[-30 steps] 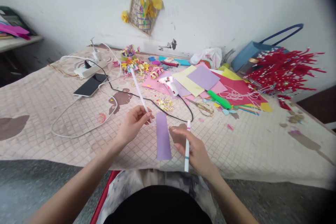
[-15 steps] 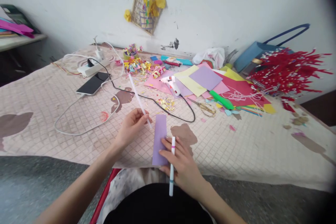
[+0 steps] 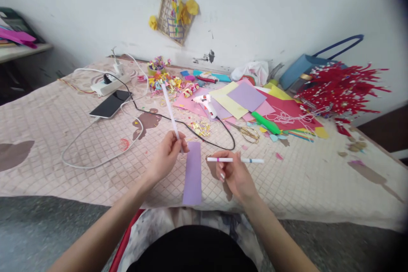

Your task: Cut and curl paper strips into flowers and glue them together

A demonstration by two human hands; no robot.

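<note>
A purple paper strip (image 3: 192,174) lies lengthwise on the tablecloth between my two hands. My left hand (image 3: 167,155), closed beside the strip's upper end, pinches a translucent white stick (image 3: 171,112) that slants up and away. To the right of the strip, my right hand (image 3: 235,174) is raised a little and closed on a white pen (image 3: 255,160) with pink and blue-grey bands. That pen is level, pointing left.
Ahead lie a glue gun (image 3: 208,107) with its black cord, gold scissors (image 3: 248,132), a green tool (image 3: 265,123) and coloured papers (image 3: 247,96). On the left are a phone (image 3: 111,104) and a power strip (image 3: 111,84). Red decorations (image 3: 341,89) stand at right.
My right hand has lifted off the purple strip and moved right, turning the pen from upright to level. My left hand has shifted slightly right with the stick.
</note>
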